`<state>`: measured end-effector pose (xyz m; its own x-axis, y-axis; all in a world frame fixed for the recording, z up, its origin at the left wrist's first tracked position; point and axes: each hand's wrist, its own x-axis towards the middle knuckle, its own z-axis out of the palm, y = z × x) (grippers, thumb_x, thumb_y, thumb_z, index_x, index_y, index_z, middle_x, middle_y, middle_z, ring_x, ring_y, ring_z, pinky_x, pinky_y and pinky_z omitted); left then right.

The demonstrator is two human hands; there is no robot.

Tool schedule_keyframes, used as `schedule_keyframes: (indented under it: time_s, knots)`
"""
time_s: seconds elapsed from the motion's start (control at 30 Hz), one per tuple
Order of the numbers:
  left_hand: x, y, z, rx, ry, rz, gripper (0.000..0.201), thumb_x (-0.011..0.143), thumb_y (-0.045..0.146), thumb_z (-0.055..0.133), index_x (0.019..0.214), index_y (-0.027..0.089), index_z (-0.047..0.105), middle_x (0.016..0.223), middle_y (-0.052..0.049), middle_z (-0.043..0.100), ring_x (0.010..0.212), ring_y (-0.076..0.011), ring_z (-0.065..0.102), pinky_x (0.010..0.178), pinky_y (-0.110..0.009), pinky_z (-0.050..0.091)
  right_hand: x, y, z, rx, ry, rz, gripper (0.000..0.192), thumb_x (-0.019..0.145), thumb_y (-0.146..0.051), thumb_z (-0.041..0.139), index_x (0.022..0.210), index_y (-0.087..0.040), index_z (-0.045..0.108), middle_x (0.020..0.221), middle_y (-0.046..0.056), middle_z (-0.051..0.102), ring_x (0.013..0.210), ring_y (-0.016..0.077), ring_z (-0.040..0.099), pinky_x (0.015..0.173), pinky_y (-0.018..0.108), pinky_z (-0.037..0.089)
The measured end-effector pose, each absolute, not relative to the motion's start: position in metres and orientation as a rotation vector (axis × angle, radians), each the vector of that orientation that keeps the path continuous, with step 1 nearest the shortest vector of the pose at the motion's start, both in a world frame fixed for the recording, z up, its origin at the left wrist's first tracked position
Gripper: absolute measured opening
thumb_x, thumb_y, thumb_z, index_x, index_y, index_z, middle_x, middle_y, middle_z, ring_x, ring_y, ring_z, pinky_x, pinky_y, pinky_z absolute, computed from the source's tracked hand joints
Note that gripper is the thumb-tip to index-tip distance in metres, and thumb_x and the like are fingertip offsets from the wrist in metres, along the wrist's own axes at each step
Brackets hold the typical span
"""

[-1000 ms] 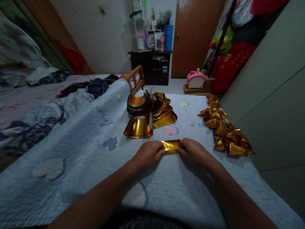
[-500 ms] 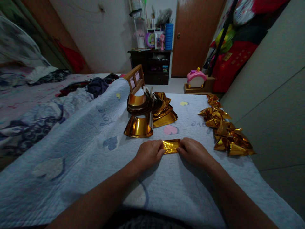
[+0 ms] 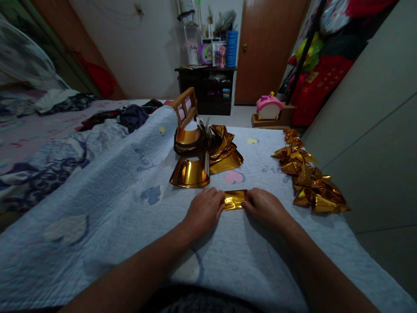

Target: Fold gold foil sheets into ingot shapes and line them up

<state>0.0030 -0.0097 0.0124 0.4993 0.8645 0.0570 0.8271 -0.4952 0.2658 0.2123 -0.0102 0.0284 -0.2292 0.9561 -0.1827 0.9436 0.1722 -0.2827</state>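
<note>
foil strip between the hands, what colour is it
The foil strip is shiny gold, seen best in the head view.

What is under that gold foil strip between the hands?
Around the gold foil strip shows the pale blue cover; what lies directly beneath is covered, so I cannot tell.

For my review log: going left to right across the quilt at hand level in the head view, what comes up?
Blue heart motif, left hand, gold foil strip, right hand, folded gold foil pile.

The left of the hands (image 3: 204, 211) has turned at the gold foil strip (image 3: 235, 200), thumb drawn in.
</note>
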Motion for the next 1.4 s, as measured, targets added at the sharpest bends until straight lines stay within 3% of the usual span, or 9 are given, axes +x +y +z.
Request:
schedule_keyframes:
  time_s: [0.23, 0.43, 0.67, 0.93, 1.03, 1.23, 1.4]
  knots:
    - [0.006, -0.017, 0.009, 2.925, 1.021, 0.202, 0.012, 0.098, 0.02, 0.055, 0.102, 0.017, 0.066, 0.098, -0.008, 0.066, 0.095, -0.0256, 0.059, 0.081, -0.039, 0.05, 0.217, -0.009, 0.025, -1.948, -2.323, 0.555, 0.016, 0.09, -0.028, 0.055, 0.086, -0.017, 0.067, 0.085, 0.009, 0.071, 0.075, 0.0209, 0.061, 0.062, 0.03, 0.03]
    - [0.015, -0.038, 0.007, 3.002, 1.026, 0.06, 0.02, 0.097, 0.01, 0.047, 0.11, 0.01, 0.063, 0.1, -0.012, 0.066, 0.09, -0.0266, 0.062, 0.071, -0.038, 0.053, 0.221, -0.008, 0.022, -1.951, -2.336, 0.552, 0.014, 0.092, -0.027, 0.056, 0.09, -0.018, 0.066, 0.088, 0.009, 0.071, 0.079, 0.0212, 0.062, 0.065, 0.03, 0.031]
    - [0.017, -0.043, 0.004, 3.044, 1.073, 0.02, 0.036, 0.098, 0.009, 0.043, 0.134, 0.006, 0.051, 0.105, -0.012, 0.068, 0.095, -0.0248, 0.062, 0.075, -0.037, 0.055, 0.219, -0.007, 0.024, -1.996, -2.34, 0.561, 0.02, 0.094, -0.027, 0.051, 0.094, -0.017, 0.068, 0.089, 0.01, 0.071, 0.082, 0.0221, 0.063, 0.067, 0.03, 0.033]
    - [0.02, -0.041, 0.007, 3.072, 1.083, 0.04, 0.033, 0.099, 0.012, 0.045, 0.13, 0.007, 0.055, 0.105, -0.012, 0.068, 0.097, -0.0251, 0.062, 0.08, -0.038, 0.052, 0.215, -0.012, 0.021, -1.704, -2.083, 0.401, 0.012, 0.09, -0.015, 0.051, 0.095, -0.017, 0.061, 0.089, 0.008, 0.067, 0.081, 0.0201, 0.059, 0.073, 0.029, 0.039]
    - [0.02, -0.041, 0.007, 3.054, 1.084, 0.031, 0.029, 0.099, 0.013, 0.044, 0.124, 0.009, 0.058, 0.103, -0.011, 0.067, 0.095, -0.0244, 0.062, 0.079, -0.038, 0.052, 0.205, -0.016, 0.018, -1.458, -2.163, 0.499, 0.013, 0.092, -0.014, 0.047, 0.093, -0.018, 0.06, 0.09, 0.007, 0.067, 0.083, 0.0187, 0.06, 0.075, 0.028, 0.041]
    - [0.019, -0.042, 0.004, 3.071, 1.122, 0.087, 0.033, 0.097, 0.009, 0.043, 0.127, 0.008, 0.057, 0.102, -0.012, 0.067, 0.092, -0.0244, 0.061, 0.079, -0.037, 0.052, 0.195, -0.018, 0.007, -1.589, -2.325, 0.532, 0.016, 0.097, -0.015, 0.045, 0.093, -0.017, 0.06, 0.09, 0.007, 0.068, 0.083, 0.0193, 0.061, 0.075, 0.029, 0.04]
    - [0.009, -0.042, 0.005, 3.051, 1.037, 0.087, 0.021, 0.095, 0.009, 0.048, 0.11, 0.009, 0.063, 0.098, -0.011, 0.067, 0.086, -0.0245, 0.061, 0.071, -0.037, 0.054, 0.19, -0.019, 0.008, -1.7, -2.328, 0.458, 0.016, 0.098, -0.017, 0.045, 0.095, -0.017, 0.061, 0.093, 0.007, 0.069, 0.084, 0.0197, 0.061, 0.074, 0.029, 0.038]
